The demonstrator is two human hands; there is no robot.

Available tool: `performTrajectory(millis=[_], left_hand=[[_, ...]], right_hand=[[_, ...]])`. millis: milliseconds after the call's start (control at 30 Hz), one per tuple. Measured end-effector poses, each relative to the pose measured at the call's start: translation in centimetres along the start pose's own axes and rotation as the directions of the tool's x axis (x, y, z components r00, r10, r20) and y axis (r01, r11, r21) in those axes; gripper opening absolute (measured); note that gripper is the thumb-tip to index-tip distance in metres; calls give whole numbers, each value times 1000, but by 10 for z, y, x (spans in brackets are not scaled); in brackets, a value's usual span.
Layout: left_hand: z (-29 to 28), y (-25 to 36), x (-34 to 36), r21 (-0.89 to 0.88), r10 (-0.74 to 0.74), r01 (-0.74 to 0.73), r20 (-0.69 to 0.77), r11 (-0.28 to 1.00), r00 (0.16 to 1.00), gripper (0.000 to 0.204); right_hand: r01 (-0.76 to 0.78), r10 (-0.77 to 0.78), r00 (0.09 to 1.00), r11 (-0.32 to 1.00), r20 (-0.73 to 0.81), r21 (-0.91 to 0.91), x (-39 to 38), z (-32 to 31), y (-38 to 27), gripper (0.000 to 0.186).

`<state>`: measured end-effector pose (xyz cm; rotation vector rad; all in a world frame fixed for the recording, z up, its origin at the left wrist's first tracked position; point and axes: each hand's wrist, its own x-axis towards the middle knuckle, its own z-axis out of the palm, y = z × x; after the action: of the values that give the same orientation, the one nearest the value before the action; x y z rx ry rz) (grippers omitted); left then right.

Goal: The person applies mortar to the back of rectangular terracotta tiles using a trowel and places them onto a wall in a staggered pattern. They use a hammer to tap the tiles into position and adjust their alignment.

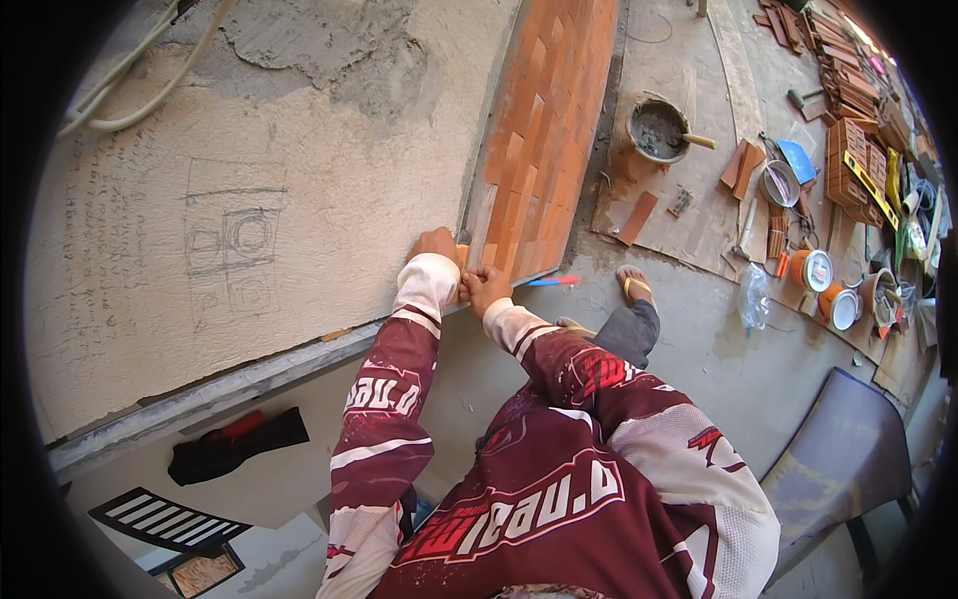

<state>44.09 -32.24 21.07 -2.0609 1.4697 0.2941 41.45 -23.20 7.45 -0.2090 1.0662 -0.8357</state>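
Observation:
A strip of narrow terracotta tiles (529, 130) runs along the edge of a pale plaster surface (339, 200) marked with pencil writing and a sketch. At the strip's near end, my left hand (436, 247) is closed on a small pale-orange piece (461, 256) beside the tiles. My right hand (485, 285), just right of it, has its fingers bent and pinched at the same corner; the piece between them is largely hidden. A slim red-and-blue tool (549, 282) lies just right of my right hand.
Right, on boards, are a mortar bucket (656, 130), loose tiles (637, 218), stacked bricks (848, 165), a yellow level (870, 188), pots (811, 270) and a plastic bag (753, 299). My sandalled foot (634, 283) is below them. Cables (125, 120) hang top left; a dark panel (828, 459) stands lower right.

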Motion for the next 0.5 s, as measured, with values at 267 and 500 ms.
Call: performTrajectory(millis=[267, 500], left_hand=[[-5, 5, -2, -8, 5, -5, 15, 1000, 1000, 22], [-6, 1, -5, 5, -14, 14, 43, 1000, 999, 20]], right_hand=[[-7, 7, 1000, 999, 5, -50, 2, -1, -7, 12], [-35, 36, 998, 999, 48, -25, -6, -3, -13, 13]])
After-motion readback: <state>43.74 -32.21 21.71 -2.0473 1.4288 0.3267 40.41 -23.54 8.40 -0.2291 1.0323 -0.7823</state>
